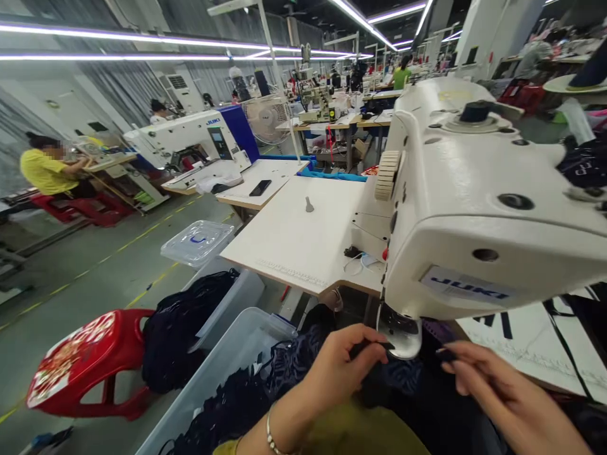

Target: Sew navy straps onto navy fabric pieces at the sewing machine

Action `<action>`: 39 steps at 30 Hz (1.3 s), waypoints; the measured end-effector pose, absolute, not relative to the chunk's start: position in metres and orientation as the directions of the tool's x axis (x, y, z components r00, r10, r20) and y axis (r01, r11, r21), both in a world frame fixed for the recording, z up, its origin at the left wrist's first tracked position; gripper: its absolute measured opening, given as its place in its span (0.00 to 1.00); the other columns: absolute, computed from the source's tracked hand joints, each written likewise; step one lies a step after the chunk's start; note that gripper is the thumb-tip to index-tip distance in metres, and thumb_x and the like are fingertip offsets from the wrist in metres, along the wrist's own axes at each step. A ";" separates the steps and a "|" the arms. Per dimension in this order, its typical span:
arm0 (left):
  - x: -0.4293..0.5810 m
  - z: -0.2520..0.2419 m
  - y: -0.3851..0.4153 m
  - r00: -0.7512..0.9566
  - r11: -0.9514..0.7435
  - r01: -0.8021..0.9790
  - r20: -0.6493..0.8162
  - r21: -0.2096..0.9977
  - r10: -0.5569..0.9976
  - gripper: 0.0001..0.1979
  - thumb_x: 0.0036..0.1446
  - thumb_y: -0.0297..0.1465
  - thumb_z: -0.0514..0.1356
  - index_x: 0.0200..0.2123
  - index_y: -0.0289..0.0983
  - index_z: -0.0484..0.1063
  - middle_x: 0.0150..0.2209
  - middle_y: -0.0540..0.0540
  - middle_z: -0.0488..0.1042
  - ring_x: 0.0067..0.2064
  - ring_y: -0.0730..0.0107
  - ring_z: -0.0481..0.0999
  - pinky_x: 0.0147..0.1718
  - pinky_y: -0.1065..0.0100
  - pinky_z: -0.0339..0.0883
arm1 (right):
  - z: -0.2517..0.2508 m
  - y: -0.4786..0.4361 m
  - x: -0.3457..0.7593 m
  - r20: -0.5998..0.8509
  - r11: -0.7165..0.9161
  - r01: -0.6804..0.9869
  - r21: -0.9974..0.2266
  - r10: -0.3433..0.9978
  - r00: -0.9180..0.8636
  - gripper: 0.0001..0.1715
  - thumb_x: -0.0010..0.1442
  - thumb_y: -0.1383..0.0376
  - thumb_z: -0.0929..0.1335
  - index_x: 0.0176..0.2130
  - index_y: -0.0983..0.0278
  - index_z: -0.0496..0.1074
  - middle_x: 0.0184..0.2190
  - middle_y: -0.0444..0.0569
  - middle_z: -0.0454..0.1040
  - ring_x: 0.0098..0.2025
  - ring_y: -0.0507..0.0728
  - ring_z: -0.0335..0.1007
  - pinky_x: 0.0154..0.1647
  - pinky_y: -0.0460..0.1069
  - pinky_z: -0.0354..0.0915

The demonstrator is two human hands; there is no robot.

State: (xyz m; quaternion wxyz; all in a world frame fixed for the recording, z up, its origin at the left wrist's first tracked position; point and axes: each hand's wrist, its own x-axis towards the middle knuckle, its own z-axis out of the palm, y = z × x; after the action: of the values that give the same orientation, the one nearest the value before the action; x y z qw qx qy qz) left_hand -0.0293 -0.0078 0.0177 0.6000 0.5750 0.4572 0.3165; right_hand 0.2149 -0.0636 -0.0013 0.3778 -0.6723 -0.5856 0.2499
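Just below the head of the white sewing machine (493, 253), my left hand (339, 363) pinches a narrow dark fabric strip (387, 345) between thumb and fingers. To the right of the machine's round metal end (402, 341), my right hand (497, 385) pinches a small dark piece of fabric (446, 355). Whether both hands hold the same piece I cannot tell. Dark navy garments (265, 385) with a pattern fill the clear plastic bin (165, 417) left of my left hand. More dark cloth lies beneath both hands.
A white table (284, 234) reaches out beyond the bin, with a small grey metal piece (309, 204) on it. Behind stands another sewing machine (184, 142) with a phone (260, 188) near it. A red stool (90, 366) and a lidded box (196, 241) stand left. A person (47, 165) sits farther off.
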 end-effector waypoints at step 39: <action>-0.009 0.019 -0.016 0.670 -0.505 0.051 0.345 0.861 0.657 0.05 0.58 0.21 0.59 0.34 0.36 0.69 0.43 0.42 0.75 0.44 0.69 0.76 0.44 0.72 0.68 | 0.015 -0.055 0.180 -0.216 -0.203 0.218 -0.954 0.976 -0.033 0.21 0.65 0.46 0.59 0.39 0.58 0.68 0.23 0.38 0.64 0.23 0.50 0.62 0.24 0.44 0.64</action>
State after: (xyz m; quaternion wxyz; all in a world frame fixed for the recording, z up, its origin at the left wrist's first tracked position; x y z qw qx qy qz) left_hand -0.0089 -0.0161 0.0187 0.4452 0.7981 0.2217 0.3400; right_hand 0.1800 -0.0554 0.0151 0.3732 -0.5868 -0.5089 0.5074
